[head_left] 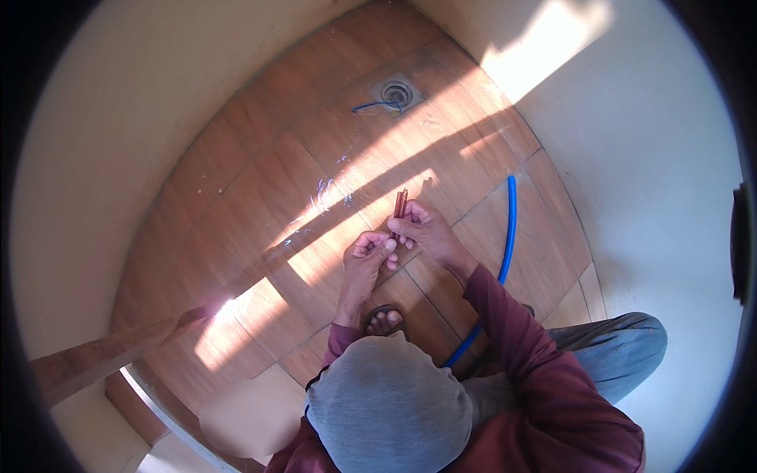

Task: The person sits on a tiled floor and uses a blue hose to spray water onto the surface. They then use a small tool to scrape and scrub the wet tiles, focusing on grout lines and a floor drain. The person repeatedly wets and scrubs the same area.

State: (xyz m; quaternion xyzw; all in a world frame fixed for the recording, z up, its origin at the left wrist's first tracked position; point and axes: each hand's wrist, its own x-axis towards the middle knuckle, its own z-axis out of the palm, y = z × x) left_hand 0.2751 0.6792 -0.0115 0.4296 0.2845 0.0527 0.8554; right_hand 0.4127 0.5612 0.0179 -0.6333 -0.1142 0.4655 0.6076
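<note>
A small bundle of thin copper-coloured rods [400,205] stands up between my two hands over the wooden-look floor. My right hand [424,229] pinches it from the right, thumb along the side and fingers curled behind. At its lower end, my left hand [365,264] is closed in a pinch, with the tips of thumb and fingers together. Whatever lies inside the fingers is hidden. To the right of my right hand, a thick blue cable [511,225] curves along the floor and passes behind my right forearm.
Beyond my hands, blue-white shavings [323,193] are scattered on the floor. A blue strip [369,105] lies by the floor drain [397,93]. Pale walls [639,165] close in on both sides. A brown wooden edge [118,347] juts in at left. A sandalled foot [385,320] rests below my hands.
</note>
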